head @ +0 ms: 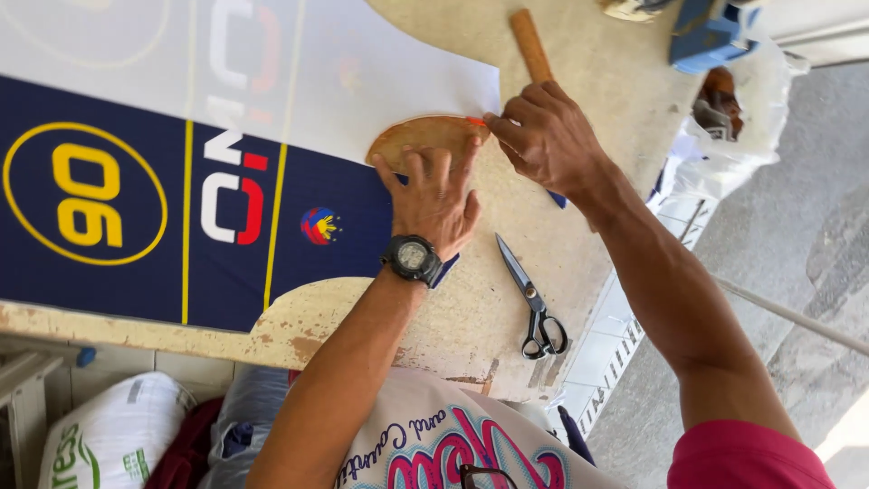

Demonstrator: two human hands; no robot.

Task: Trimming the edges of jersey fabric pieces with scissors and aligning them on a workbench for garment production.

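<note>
While left hand pins rounded cardboard template, printed fabric, steel scissors

1. I am working from a single view, the head camera, so no second view is sharing any of the scene.
2. It is looking steeply down from above the person's chest, with the shirt filling the bottom edge.
3. It is facing out across the table, whose far side is running off the top.
4. It is sitting close: both forearms are stretching up from the bottom edge to the left hand and right hand near the middle.
5. The floor is showing down the right side.
</note>
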